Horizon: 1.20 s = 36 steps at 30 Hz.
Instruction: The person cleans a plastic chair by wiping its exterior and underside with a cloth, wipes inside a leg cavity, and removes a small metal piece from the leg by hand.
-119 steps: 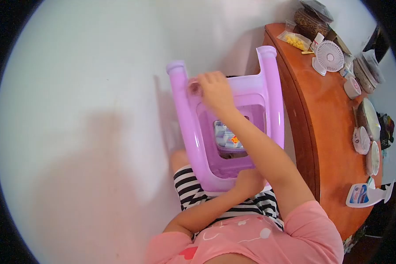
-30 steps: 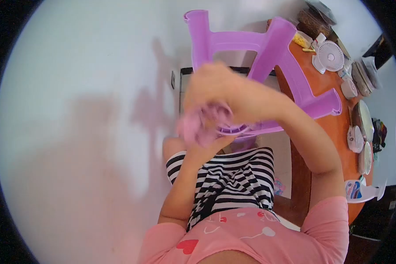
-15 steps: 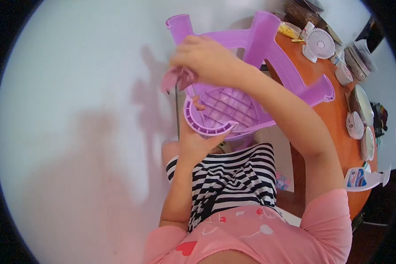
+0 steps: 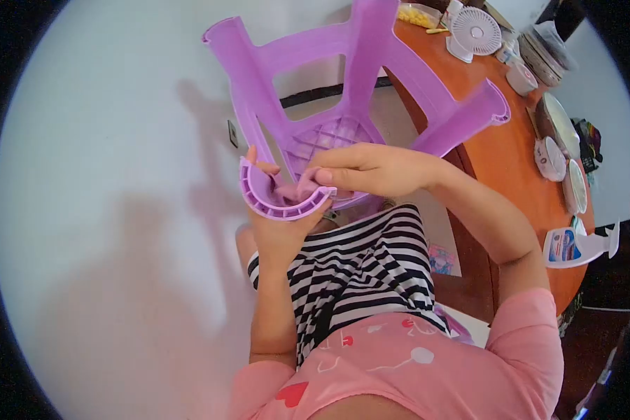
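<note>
A purple plastic stool (image 4: 365, 66) is held upside down in front of me, its legs pointing outward and the lattice underside of its seat showing. My left hand (image 4: 278, 234) grips the nearest leg from below, with its fingers wrapped around the curved, ribbed end. Pressed into the hollow of that same leg is a pink cloth (image 4: 305, 185). My right hand (image 4: 374, 168) is closed on the cloth, with the thumb on top. Part of the cloth is hidden inside the leg and behind the fingers.
A wooden table (image 4: 497, 168) stands at the right. On it are a small white fan (image 4: 474, 31), a spray bottle (image 4: 574, 246), several bowls (image 4: 558, 122) and a bag of yellow pieces (image 4: 418, 15). A pale wall (image 4: 105, 140) rises close on the left.
My right hand has brought the pink cloth down from beside the far left leg into the nearest leg's hollow. The stool has shifted left and tilted; my left hand still grips the same leg.
</note>
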Each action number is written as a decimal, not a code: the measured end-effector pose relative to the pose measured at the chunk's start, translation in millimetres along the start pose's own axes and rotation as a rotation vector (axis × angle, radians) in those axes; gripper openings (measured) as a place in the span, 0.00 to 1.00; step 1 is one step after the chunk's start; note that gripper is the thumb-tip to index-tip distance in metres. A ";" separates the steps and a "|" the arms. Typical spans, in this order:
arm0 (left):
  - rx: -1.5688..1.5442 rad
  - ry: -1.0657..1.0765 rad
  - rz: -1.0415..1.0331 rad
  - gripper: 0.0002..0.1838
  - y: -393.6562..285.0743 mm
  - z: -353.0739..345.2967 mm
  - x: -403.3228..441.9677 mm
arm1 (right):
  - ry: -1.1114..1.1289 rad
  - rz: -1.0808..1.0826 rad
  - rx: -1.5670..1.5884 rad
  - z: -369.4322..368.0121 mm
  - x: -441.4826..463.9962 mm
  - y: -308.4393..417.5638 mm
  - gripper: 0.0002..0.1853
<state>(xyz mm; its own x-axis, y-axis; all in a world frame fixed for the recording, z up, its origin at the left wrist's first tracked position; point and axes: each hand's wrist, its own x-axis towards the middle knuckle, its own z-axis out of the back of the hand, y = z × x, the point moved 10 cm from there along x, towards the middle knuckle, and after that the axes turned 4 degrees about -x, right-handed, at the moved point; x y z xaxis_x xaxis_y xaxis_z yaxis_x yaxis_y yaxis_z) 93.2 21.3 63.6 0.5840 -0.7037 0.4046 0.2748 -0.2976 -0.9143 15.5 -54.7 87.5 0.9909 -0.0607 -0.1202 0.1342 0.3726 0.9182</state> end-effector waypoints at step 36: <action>0.144 0.007 -0.074 0.51 -1.9 12.4 13.4 | -0.853 0.889 -0.929 95.3 -125.3 187.8 0.17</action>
<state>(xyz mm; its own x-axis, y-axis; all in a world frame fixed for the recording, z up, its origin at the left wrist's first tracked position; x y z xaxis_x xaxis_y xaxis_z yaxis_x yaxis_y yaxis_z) 110.0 20.5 70.9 0.5525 -0.6883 0.4701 0.4238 -0.2537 -0.8695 -84.4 -65.3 311.0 0.4952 0.1125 0.8614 -0.1967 0.9804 -0.0149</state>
